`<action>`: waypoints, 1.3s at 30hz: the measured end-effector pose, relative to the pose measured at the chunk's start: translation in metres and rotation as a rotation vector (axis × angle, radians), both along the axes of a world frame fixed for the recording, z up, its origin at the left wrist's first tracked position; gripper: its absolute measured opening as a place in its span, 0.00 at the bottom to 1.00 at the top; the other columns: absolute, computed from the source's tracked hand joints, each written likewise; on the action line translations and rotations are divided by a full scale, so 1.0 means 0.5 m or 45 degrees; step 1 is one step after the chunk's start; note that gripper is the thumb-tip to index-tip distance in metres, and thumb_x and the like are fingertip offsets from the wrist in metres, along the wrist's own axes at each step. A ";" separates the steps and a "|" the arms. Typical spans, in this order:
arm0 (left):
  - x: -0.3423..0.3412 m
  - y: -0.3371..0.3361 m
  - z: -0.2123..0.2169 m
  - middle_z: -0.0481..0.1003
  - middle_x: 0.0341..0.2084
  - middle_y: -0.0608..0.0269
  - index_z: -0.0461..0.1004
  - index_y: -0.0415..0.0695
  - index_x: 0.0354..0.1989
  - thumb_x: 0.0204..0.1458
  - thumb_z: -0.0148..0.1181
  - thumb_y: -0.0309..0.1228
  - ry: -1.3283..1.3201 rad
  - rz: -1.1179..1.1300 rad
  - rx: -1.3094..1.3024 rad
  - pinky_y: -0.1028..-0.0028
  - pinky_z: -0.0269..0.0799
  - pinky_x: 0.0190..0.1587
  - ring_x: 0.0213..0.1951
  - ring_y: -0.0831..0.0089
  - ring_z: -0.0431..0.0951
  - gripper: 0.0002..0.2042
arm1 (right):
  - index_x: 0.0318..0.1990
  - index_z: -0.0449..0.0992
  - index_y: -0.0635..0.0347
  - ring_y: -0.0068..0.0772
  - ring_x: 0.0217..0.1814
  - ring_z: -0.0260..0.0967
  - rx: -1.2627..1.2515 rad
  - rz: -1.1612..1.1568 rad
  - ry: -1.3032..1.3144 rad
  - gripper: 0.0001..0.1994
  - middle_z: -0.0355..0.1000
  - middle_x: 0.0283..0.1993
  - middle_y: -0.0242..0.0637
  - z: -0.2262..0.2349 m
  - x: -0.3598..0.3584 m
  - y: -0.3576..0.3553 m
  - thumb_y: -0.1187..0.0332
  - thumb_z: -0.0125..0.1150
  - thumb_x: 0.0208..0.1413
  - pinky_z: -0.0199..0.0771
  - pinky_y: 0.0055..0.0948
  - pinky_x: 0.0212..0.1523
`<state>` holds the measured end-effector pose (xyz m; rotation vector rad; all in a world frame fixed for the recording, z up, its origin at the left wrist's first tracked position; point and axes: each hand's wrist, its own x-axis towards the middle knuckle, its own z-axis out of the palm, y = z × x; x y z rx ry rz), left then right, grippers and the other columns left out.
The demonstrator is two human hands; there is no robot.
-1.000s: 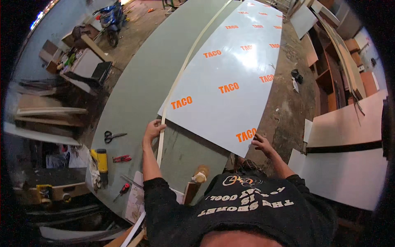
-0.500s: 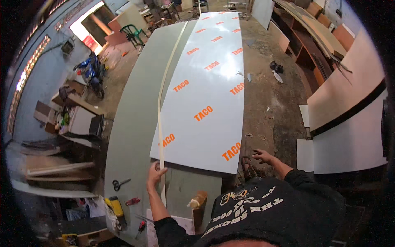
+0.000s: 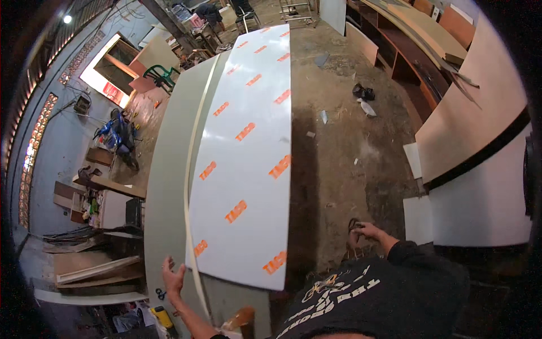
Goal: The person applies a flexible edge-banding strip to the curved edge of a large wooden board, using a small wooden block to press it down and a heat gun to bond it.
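The strip (image 3: 187,183) runs lengthwise just right of my nearer, spread left hand (image 3: 174,279); whether my right hand (image 3: 368,230) grips anything, I cannot tell.

The large white sheet (image 3: 240,181) is smooth and glossy, and it throws back the light; the grey-green board (image 3: 168,152) looks also smooth, but matt; the thin strip (image 3: 188,186) has a dull cream surface, its material cannot be told; the sweatshirt (image 3: 384,299) is of matt black cloth; the floor (image 3: 344,181) looks rough, like bare concrete; the shelf unit (image 3: 416,85) appears to be of brown wood; the chair (image 3: 162,75) looks like green plastic.
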<state>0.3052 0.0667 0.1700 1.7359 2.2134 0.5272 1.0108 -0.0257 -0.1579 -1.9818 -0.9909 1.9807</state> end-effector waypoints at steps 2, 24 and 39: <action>0.159 0.067 0.005 0.71 0.51 0.49 0.66 0.39 0.60 0.45 0.67 0.31 -0.133 -0.035 0.130 0.61 0.69 0.54 0.52 0.57 0.74 0.31 | 0.68 0.59 0.58 0.50 0.68 0.58 0.131 0.008 -0.133 0.43 0.60 0.67 0.50 -0.013 0.116 0.029 0.45 0.67 0.49 0.66 0.45 0.61; 1.381 0.636 -0.417 0.79 0.30 0.50 0.77 0.41 0.45 0.53 0.59 0.32 -0.609 -0.861 -0.333 0.70 0.74 0.37 0.32 0.63 0.81 0.13 | 0.58 0.72 0.61 0.43 0.62 0.66 -0.065 -0.939 -0.273 0.25 0.72 0.55 0.50 -0.286 0.654 0.091 0.54 0.58 0.59 0.69 0.42 0.57; 1.874 1.529 -0.264 0.77 0.25 0.49 0.78 0.42 0.43 0.50 0.59 0.31 -0.637 -1.126 -0.075 0.65 0.73 0.34 0.28 0.57 0.80 0.13 | 0.54 0.73 0.60 0.40 0.44 0.73 0.075 -1.525 -0.104 0.18 0.75 0.44 0.38 -0.075 0.885 0.871 0.59 0.55 0.61 0.71 0.35 0.46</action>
